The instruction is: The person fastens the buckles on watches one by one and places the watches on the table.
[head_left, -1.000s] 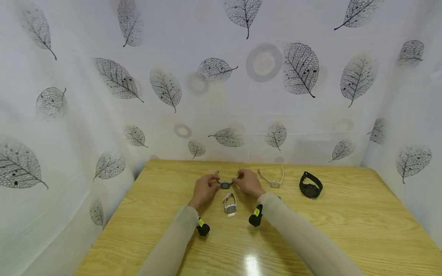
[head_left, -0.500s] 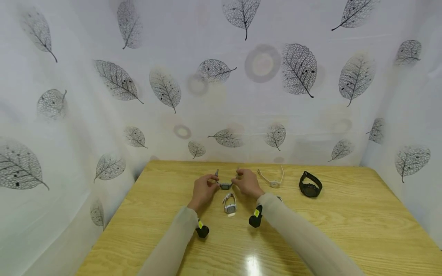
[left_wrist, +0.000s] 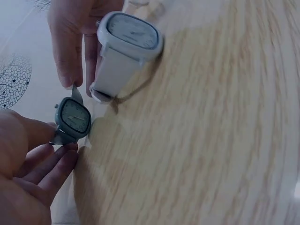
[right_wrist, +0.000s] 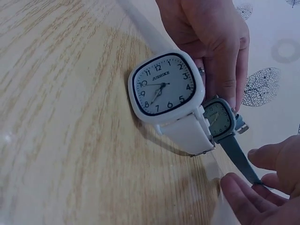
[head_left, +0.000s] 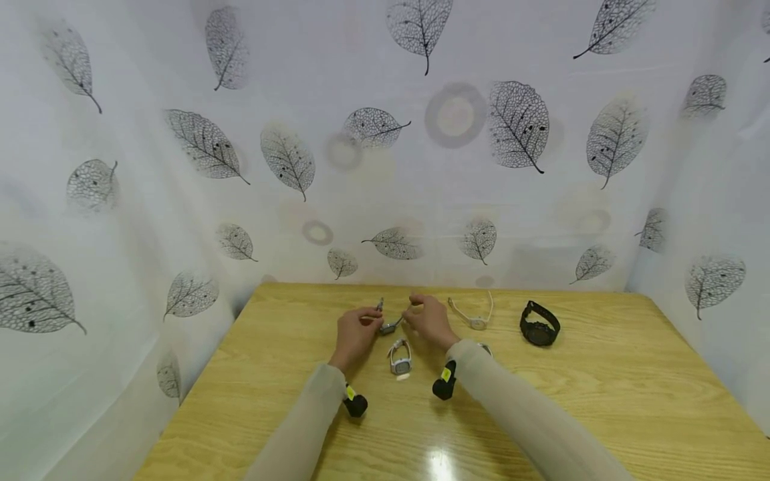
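Head view: a small grey square-faced wristwatch point(head_left: 391, 326) is held just above the far middle of the light wooden table point(head_left: 601, 401), tilted, one strap end in each hand. The left hand point(head_left: 355, 333) pinches its left strap with curled fingers, and the right hand point(head_left: 428, 319) pinches the right strap likewise. Just nearer, between the wrists, a white square-faced wristwatch point(head_left: 400, 356) with a closed band lies on the table. To the right lies a thin white-strapped watch point(head_left: 474, 314), opened out, and farther right a black round watch point(head_left: 539, 325). A white curtain printed with grey leaves point(head_left: 385, 133) hangs behind.
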The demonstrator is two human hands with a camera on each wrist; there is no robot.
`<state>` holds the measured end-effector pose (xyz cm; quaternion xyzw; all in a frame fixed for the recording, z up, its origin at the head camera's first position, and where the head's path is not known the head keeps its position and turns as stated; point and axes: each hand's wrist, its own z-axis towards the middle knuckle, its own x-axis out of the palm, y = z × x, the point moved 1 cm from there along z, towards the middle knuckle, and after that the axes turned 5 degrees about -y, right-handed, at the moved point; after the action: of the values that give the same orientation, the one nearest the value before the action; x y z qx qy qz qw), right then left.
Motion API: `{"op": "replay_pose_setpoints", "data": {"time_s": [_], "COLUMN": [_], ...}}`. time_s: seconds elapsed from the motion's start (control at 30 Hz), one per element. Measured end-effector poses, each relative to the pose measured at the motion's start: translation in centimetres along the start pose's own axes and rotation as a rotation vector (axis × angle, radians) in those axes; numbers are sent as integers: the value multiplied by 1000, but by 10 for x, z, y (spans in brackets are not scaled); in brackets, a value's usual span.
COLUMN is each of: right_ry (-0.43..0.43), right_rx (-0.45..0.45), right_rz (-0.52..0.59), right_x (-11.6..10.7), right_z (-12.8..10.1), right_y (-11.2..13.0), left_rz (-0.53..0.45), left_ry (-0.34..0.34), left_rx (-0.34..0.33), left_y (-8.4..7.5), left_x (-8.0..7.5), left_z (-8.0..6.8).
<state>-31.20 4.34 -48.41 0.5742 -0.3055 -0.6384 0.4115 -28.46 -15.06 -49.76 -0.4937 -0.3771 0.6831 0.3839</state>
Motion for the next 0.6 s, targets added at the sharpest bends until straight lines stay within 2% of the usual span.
{"op": "replay_pose_setpoints", "data": {"time_s": [0.1, 0.3, 0.47, 0.6], "right_ry": [-44, -109, -135, -138], "right_rx": [-19, -2, 30, 45], "right_rz": [10, 93, 203, 298], "right_x": [0, 1, 2, 1], "right_z": [0, 3, 6, 6], "right_y": [1, 2, 3, 4], "left_rz": [-20, -62, -110, -155], "left_ry": [-20, -29, -27, 3], "left_rx": [-37, -58, -63, -64], "left_y": [1, -2, -10, -16], "left_x": [1, 3, 5, 6], "left_z": [1, 1, -1, -3]}}
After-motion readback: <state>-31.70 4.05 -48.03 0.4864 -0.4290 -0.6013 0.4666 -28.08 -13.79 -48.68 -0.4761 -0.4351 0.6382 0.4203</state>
